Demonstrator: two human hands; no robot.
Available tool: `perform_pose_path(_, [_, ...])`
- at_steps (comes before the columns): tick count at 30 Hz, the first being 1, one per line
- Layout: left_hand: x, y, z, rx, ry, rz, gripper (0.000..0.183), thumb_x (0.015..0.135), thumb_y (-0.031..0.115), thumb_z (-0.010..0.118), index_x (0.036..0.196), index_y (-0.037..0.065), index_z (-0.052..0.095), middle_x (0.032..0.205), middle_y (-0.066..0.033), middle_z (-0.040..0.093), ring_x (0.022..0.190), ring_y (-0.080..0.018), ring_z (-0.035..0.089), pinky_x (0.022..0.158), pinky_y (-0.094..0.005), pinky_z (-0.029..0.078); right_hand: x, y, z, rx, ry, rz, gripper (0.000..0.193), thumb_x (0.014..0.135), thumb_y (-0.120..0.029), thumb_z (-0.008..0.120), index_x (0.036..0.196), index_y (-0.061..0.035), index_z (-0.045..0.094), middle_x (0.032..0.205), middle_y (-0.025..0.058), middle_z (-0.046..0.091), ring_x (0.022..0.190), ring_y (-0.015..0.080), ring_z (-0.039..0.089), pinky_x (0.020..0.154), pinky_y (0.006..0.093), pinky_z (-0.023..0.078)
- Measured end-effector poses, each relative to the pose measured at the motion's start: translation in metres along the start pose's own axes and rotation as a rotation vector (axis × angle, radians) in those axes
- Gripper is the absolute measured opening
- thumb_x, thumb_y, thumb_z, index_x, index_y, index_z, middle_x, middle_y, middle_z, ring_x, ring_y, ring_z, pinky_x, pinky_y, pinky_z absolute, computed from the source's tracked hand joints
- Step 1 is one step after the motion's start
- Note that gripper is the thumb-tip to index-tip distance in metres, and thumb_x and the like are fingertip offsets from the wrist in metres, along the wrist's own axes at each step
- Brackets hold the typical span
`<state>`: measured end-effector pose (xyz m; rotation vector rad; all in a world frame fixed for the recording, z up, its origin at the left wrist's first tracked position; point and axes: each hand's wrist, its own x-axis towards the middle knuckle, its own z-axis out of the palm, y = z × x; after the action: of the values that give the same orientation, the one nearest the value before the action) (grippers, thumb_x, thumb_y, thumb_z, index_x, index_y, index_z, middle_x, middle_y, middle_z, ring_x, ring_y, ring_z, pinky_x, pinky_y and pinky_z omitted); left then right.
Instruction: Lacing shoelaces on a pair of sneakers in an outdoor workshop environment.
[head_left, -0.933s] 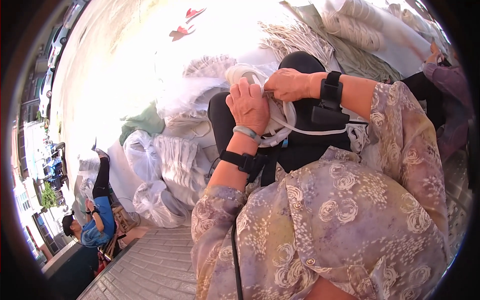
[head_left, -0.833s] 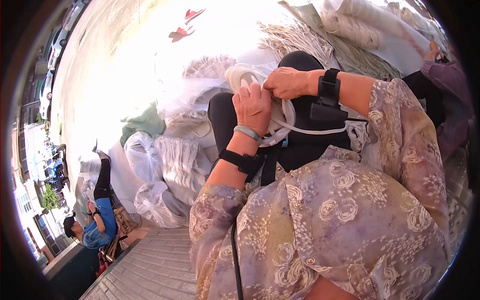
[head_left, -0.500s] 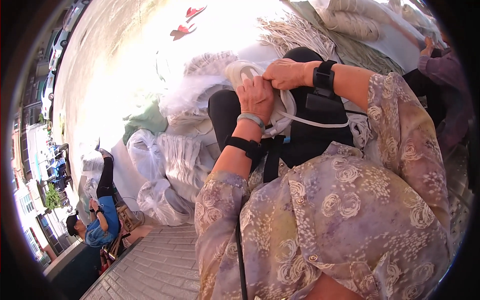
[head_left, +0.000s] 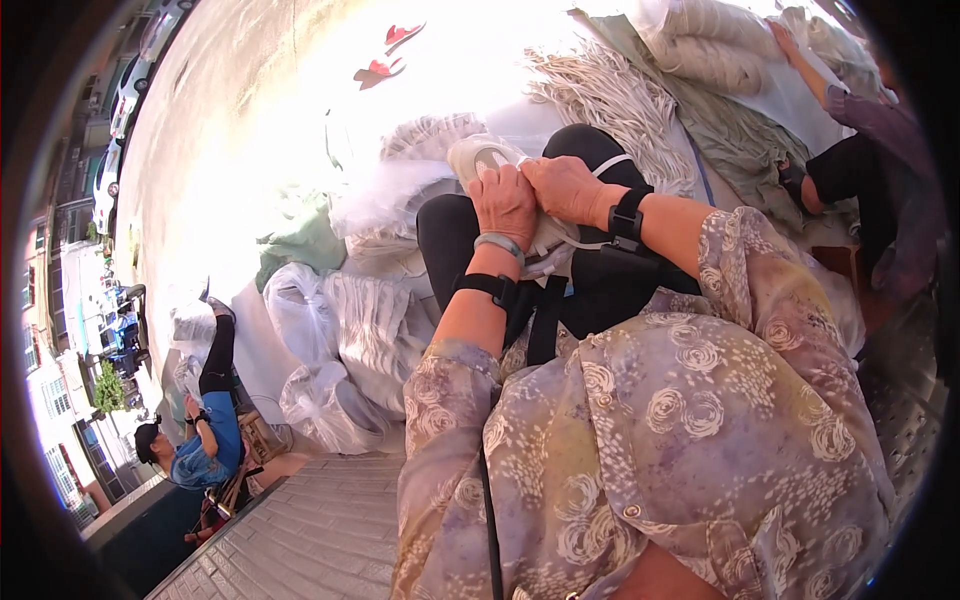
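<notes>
Between my knees rests a white shoe (head_left: 468,152), its upper partly hidden by my hands. My left hand (head_left: 505,205) is closed over the shoe, fingers bent onto the upper. Right beside it, my right hand (head_left: 568,190) is closed in a pinch at the same spot, with a flat white lace (head_left: 612,165) showing beyond its knuckles. The fingertips of both hands nearly meet, and exactly what lies between them is hidden. Part of the shoe shows below my wrists, against my black trousers.
Clear plastic bags of white goods (head_left: 370,320) lie to my left. Ahead is a heap of white laces (head_left: 620,100) on a green-grey sheet (head_left: 740,135). Red slippers (head_left: 380,70) lie farther off. A person in blue (head_left: 215,440) sits at left; another person's arm (head_left: 805,70) reaches out at right.
My right hand has shifted slightly right and down, and the lace now shows above it. The person at right has stretched an arm toward the wrapped bundles.
</notes>
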<state>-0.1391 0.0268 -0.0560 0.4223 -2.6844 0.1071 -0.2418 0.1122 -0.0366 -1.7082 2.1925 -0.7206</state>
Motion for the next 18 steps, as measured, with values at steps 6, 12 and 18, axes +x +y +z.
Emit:
perform_pose_path(6, [-0.004, -0.002, -0.027, -0.054, 0.007, 0.157, 0.003, 0.071, 0.013, 0.052, 0.069, 0.011, 0.051, 0.071, -0.0051, 0.047, 0.071, -0.0222, 0.049, 0.068, -0.0371, 0.034, -0.003, 0.005, -0.012, 0.158, -0.059, 0.127, 0.024, 0.076, -0.021, 0.053, 0.084, 0.0011, 0.056, 0.078, 0.0212, 0.061, 0.079, 0.0363, 0.06, 0.068, 0.0422, 0.046])
perform_pose_path(12, [-0.044, -0.018, -0.141, -0.151, -0.007, -0.02, 0.009, 0.068, 0.007, 0.056, 0.069, 0.007, 0.047, 0.072, -0.0077, 0.045, 0.066, -0.0264, 0.05, 0.059, -0.0335, 0.04, -0.027, 0.036, -0.029, 0.533, -0.135, 0.176, 0.019, 0.078, -0.019, 0.056, 0.083, -0.0014, 0.06, 0.073, 0.0144, 0.062, 0.068, 0.0262, 0.06, 0.063, 0.0333, 0.045])
perform_pose_path(18, [-0.185, -0.183, -0.289, 0.575, 0.134, -0.636, 0.019, 0.084, 0.012, 0.045, 0.069, 0.0, 0.046, 0.069, -0.0153, 0.051, 0.059, -0.0283, 0.051, 0.054, -0.0377, 0.04, -0.042, 0.041, -0.035, 0.776, -0.13, 0.253, 0.015, 0.082, -0.011, 0.052, 0.089, -0.0008, 0.061, 0.069, 0.0075, 0.059, 0.055, 0.0157, 0.055, 0.055, 0.0264, 0.044])
